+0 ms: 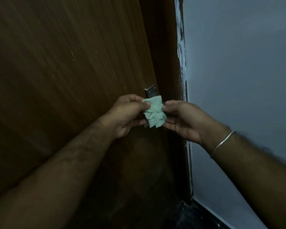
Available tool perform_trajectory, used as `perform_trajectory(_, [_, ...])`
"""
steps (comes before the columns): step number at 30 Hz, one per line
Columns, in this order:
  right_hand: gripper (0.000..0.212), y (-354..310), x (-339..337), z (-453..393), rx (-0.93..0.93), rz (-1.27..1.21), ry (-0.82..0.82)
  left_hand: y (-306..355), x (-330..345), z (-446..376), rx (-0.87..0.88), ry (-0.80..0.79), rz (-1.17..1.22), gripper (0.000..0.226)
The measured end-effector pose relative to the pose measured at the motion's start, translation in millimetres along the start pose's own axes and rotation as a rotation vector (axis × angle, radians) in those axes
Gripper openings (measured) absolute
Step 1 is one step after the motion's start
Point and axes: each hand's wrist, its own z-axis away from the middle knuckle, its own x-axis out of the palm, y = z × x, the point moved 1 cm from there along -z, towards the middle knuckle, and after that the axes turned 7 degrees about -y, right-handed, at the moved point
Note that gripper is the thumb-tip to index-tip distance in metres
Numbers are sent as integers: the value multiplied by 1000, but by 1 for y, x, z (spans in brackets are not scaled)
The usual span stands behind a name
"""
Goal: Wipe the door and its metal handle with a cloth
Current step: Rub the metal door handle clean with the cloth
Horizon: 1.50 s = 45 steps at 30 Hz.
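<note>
Just below the handle's [150, 92] plate, a cloth [154, 113] was pinched from both sides, left hand [129, 114] and right hand [182, 117] fingers clamped on it, against the door [64, 63].

Door [73, 80]: brown wood grain, standing upright, its right edge meeting the dark frame [168, 63].
Metal handle [150, 92]: sitting at the door's right edge, its lower part lying under the green cloth [154, 113].
</note>
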Motion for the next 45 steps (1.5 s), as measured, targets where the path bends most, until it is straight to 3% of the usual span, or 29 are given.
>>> perform_trajectory(4, [42,2,-6,7,-274,308,-136,0,8,2,116,51,-103,13])
perform_trajectory(7, [36,4,-7,10,-383,555,-165,5,12,6,229,64,-182,22])
perform_trajectory(10, [37,5,-11,10,-375,514,-116,5,12,11,231,-58,-119,31])
perform_trajectory(13, [43,6,-14,9,-367,543,-100,2,12,11,221,-97,-250,31])
perform_trajectory(16, [38,6,-15,4,-437,997,40,2,17,5,239,-24,-551,30])
perform_trajectory(19, [17,-4,-16,-4,-625,1480,257,8,23,-3,297,70,-854,19])
perform_trajectory(23, [12,-20,-18,-11,-853,1643,466,17,21,-9,356,154,-967,12])
perform_trajectory(27, [24,5,-11,-19,-745,1813,265,10,20,-16,261,150,-963,11])
perform_trajectory(33, [50,51,5,-7,-815,1902,48,1,9,-15,123,194,-902,18])
perform_trajectory(35, [45,37,-5,-19,-795,1882,102,3,8,-13,93,187,-876,23])
perform_trajectory(38, [34,31,-13,-28,-715,1590,397,9,6,-10,83,160,-850,24])
perform_trajectory(39, [34,42,-6,-24,-713,1503,428,9,6,-9,85,163,-844,24])
perform_trajectory(43, [31,95,17,7,-869,1241,121,11,8,-11,63,161,-808,19])
perform_trajectory(45, [30,82,4,1,-781,982,263,12,11,-13,44,131,-808,19])
